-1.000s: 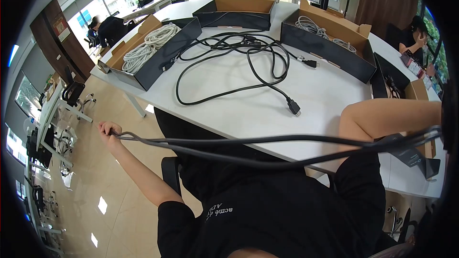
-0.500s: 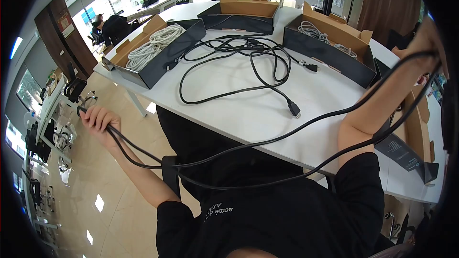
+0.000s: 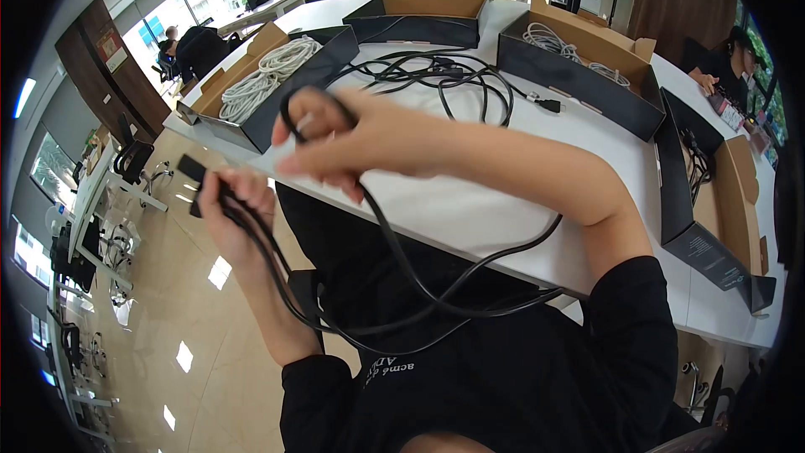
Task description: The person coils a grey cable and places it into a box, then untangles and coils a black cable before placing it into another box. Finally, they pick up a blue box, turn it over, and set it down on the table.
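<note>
My left hand (image 3: pixel 239 201) is closed around the black cable (image 3: pixel 394 252) near its connector ends, which stick out at the upper left of the fist. Just above and to the right, my right hand (image 3: pixel 323 138), somewhat blurred, has its fingers curled round another part of this cable. Loops of it sag below both hands, in front of the black shirt. More black cables (image 3: pixel 490 88) lie loosely on the white table (image 3: pixel 537 143) behind my right forearm, one ending in a black plug (image 3: pixel 549 106).
Open boxes stand round the table: one with white cable (image 3: pixel 277 71) at left, one at back (image 3: pixel 415 29), one with grey cables (image 3: pixel 579 88), and one at right (image 3: pixel 713 235) holding dark cable. A person (image 3: pixel 729 67) sits beyond the right side.
My right hand has come from the far upper right across to near my left hand, bringing the cable along. My left hand has moved slightly right. The box at right is now less hidden.
</note>
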{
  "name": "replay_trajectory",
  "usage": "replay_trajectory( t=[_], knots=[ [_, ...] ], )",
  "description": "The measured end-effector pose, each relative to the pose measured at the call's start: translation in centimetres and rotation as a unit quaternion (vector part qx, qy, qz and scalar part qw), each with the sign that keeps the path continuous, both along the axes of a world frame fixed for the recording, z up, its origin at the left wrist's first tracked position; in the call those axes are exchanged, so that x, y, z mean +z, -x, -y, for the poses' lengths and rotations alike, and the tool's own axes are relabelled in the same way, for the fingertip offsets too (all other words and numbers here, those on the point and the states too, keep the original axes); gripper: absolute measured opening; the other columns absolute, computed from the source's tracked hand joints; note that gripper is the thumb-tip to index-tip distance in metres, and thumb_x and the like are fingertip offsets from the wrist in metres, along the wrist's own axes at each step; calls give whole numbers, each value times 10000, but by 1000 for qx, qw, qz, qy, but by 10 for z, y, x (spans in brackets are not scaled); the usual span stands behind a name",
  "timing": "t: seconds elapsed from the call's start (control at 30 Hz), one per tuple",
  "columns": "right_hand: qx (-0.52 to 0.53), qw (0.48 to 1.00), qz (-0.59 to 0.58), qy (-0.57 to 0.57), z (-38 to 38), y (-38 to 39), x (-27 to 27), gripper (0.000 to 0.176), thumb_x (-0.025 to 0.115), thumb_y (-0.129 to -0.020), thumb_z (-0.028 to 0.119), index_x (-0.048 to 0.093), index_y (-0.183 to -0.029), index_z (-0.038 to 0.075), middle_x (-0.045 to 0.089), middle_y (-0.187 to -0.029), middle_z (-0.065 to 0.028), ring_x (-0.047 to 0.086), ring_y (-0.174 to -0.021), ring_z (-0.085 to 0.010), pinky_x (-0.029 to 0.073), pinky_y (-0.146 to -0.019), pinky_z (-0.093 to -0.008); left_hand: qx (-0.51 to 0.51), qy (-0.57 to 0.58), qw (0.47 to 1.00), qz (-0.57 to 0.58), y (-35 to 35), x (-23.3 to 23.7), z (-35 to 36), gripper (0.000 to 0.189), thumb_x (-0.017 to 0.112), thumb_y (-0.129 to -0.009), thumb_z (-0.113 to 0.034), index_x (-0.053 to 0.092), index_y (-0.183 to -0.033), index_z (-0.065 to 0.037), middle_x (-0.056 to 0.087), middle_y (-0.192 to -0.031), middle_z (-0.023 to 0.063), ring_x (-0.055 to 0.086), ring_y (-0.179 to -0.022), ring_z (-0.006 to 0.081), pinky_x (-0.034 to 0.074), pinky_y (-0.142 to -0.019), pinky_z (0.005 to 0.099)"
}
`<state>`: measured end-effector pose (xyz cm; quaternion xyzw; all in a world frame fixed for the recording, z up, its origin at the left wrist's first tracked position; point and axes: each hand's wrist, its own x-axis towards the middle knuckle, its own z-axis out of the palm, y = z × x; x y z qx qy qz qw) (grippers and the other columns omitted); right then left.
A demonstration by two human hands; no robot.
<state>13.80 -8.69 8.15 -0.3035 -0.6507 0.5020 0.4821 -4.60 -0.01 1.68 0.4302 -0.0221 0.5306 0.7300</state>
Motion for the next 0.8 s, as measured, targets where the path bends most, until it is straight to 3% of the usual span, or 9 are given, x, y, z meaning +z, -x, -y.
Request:
replay_trajectory(
  t=[0.07, 0.13, 0.23, 0.33, 0.43, 0.53, 0.57, 0.67, 0.8],
  knots=[
    [24, 998, 32, 38, -18, 6, -27, 523, 718, -725, 244, 401, -1063, 2, 497, -588, -33, 473, -422, -99, 376, -385, -223, 171, 5, 978, -123, -23, 1, 26, 360, 349, -928, -328, 546, -914, -27, 466, -693, 0, 436, -631, 96, 354, -564, 218],
    [-33, 997, 29, 57, -17, 8, -37, 579, 749, -693, 244, 386, -1075, 6, 519, -631, -52, 490, -452, -98, 380, -387, -217, 176, -48, 965, -190, -32, -10, 27, 394, 342, -930, -330, 554, -984, -3, 441, -693, -18, 407, -606, 70, 324, -546, 204],
    [-49, 997, 21, 51, -28, 0, -45, 628, 760, -680, 243, 368, -1116, 18, 555, -708, -87, 510, -495, -104, 391, -393, -217, 120, -74, 968, -207, -39, -19, 23, 384, 327, -939, -306, 536, -1022, 6, 426, -709, -38, 377, -606, 51, 280, -545, 197],
    [-39, 997, 42, 43, -26, -3, -44, 663, 759, -682, 255, 358, -1162, 34, 578, -780, -121, 520, -527, -108, 400, -400, -217, 149, -51, 962, -223, -44, -22, 23, 340, 341, -933, -300, 516, -982, -12, 459, -697, -19, 363, -570, 54, 270, -535, 200],
    [-35, 997, 72, 14, -24, -1, -41, 663, 731, -714, 220, 334, -1214, 42, 588, -790, -119, 520, -520, -116, 403, -418, -222, 103, -87, 971, -197, -41, -30, 10, 334, 355, -918, -304, 493, -949, -2, 542, -748, 76, 524, -607, 145, 408, -557, 252],
    [-31, 995, 94, -1, -20, -1, -38, 729, 723, -716, 162, 275, -1280, 45, 585, -810, -113, 522, -543, -114, 422, -472, -232, 37, -118, 975, -185, -36, -25, 15, 360, 355, -911, -318, 490, -958, 13, 564, -777, 124, 573, -639, 214, 461, -586, 307],
    [-26, 996, 89, -4, -18, 0, -39, 764, 728, -711, 154, 252, -1300, 47, 584, -818, -116, 523, -552, -113, 427, -485, -234, 45, -101, 976, -188, -34, -24, 21, 414, 428, -867, -349, 470, -1039, 25, 561, -770, 142, 566, -632, 227, 461, -580, 325],
    [-30, 990, 136, -11, -12, -1, -33, 957, 765, -666, 164, 127, -1371, 57, 582, -878, -114, 535, -624, -112, 443, -553, -237, 1, -113, 983, -146, -30, -19, 26, 349, 580, -772, -141, 433, -1052, 7, 533, -753, 92, 564, -566, 204, 489, -566, 306],
    [-64, 961, 250, -100, -12, 0, -36, 1126, 814, -588, 290, 55, -1376, 24, 576, -912, -139, 556, -705, -207, 453, -674, -289, 1, -122, 964, -237, -23, -26, 18, 443, 636, -712, -48, 453, -1114, -9, 542, -888, 49, 547, -787, 149, 445, -679, 248]
  ],
)
